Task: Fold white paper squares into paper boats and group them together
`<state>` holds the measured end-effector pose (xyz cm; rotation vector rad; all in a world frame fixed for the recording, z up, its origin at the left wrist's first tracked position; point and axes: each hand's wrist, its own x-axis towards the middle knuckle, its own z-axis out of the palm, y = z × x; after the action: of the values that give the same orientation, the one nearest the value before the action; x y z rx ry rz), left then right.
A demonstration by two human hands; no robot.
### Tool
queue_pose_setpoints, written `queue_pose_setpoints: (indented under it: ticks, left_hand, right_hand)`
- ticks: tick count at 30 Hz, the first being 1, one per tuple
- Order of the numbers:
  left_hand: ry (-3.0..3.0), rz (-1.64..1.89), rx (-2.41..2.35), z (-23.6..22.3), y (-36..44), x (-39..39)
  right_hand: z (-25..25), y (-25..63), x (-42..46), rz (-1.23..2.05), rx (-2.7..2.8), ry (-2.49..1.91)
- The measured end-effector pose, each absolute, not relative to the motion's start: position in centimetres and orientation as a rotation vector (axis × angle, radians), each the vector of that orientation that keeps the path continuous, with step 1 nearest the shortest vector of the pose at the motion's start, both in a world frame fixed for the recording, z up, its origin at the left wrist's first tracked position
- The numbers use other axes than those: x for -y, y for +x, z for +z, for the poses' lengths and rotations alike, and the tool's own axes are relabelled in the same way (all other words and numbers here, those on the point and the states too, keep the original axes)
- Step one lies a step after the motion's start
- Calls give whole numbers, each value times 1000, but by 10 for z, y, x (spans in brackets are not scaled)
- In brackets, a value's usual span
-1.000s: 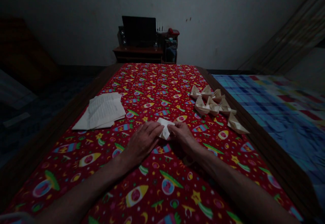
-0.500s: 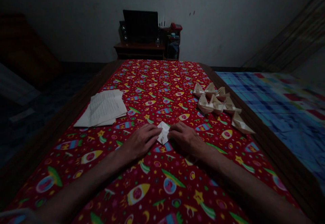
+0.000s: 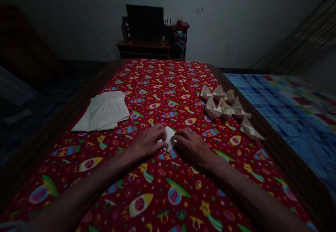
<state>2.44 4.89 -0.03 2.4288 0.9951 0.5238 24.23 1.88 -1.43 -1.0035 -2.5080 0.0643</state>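
A small piece of folded white paper lies low over the patterned red cloth, between my two hands. My left hand grips its left edge, thumb and fingers bent around it. On the right edge, my right hand does the same with curled fingers. The fingertips partly cover the paper, so its exact folds are hard to make out in the dim light. Several folded paper boats stand grouped on the right side of the cloth. To the left rests a stack of written paper sheets.
The red cloth covers a table with a dark wooden edge. At the far end a black monitor stands on a wooden desk. A blue checked sheet spreads beyond the table's right edge.
The left thumb has moved apart from its fingers and lower on the paper. The folded paper now shows a narrower, plainer face. The head view has shifted slightly.
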Motion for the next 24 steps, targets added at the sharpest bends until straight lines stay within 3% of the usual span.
queue_pose_setpoints:
  ticks: [24]
  left_hand:
    - [2435, 595, -1154, -8, 29, -38]
  right_hand:
    - [-20, 240, -19, 324, 2387, -901]
